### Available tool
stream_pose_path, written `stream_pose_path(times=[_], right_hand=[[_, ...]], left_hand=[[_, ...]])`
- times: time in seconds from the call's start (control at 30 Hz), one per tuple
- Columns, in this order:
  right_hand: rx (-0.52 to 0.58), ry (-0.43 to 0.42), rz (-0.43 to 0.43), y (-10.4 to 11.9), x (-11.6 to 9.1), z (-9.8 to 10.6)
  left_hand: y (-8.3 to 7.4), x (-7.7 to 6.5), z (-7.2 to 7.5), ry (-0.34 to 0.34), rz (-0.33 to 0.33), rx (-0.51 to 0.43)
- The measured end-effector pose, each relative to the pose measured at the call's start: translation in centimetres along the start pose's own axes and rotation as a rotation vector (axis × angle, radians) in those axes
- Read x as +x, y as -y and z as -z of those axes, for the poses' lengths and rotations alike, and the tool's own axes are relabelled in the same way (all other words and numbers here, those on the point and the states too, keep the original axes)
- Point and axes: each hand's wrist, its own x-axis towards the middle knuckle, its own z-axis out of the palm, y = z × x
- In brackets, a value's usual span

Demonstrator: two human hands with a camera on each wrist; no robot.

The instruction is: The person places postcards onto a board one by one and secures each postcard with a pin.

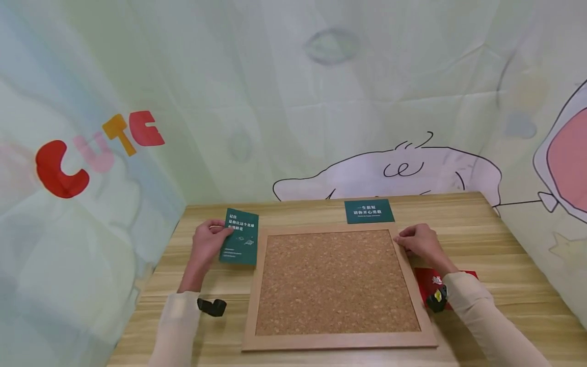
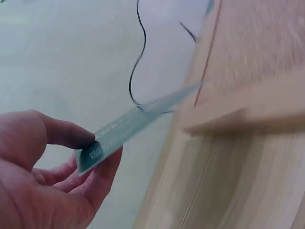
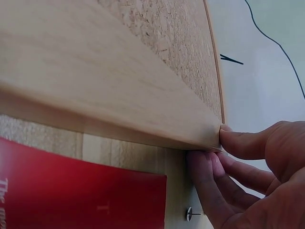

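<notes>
A wood-framed cork board point(image 1: 339, 285) lies on the table. My left hand point(image 1: 211, 239) pinches the left edge of a dark green card point(image 1: 243, 244) with white print, between thumb and fingers. In the left wrist view this card point(image 2: 119, 133) is tilted, and its far end reaches towards the board's frame point(image 2: 248, 112). At the board's right side, near the upper corner, my right hand point(image 1: 419, 242) grips the frame. The right wrist view shows the thumb on the frame point(image 3: 143, 114) and the other fingers point(image 3: 202, 174) against its outer side and underside.
Behind the board lies a second green card point(image 1: 369, 211). A red card point(image 1: 424, 285) sits right of the board, partly hidden by my right wrist. Near my right fingers is a metal thumbtack point(image 3: 189, 213). A printed cloth point(image 1: 275, 102) hangs behind the wooden table point(image 1: 513, 285).
</notes>
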Motion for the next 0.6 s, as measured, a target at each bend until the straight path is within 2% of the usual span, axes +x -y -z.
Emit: stream_pose_path(times=[0.17, 0.27, 0.6], right_hand=[[0.003, -0.002, -0.014, 0.1, 0.0, -0.1], [0.001, -0.003, -0.018, 0.0, 0.1, -0.2], [-0.005, -0.016, -0.026, 0.0, 0.0, -0.3]], left_hand=[[-0.6, -0.4, -1.3, 0.085, 0.003, -0.113], [-0.6, -0.6, -2.4, 0.133, 0.009, -0.143], [0.3, -0.9, -6.1, 0.231, 0.048, -0.09]])
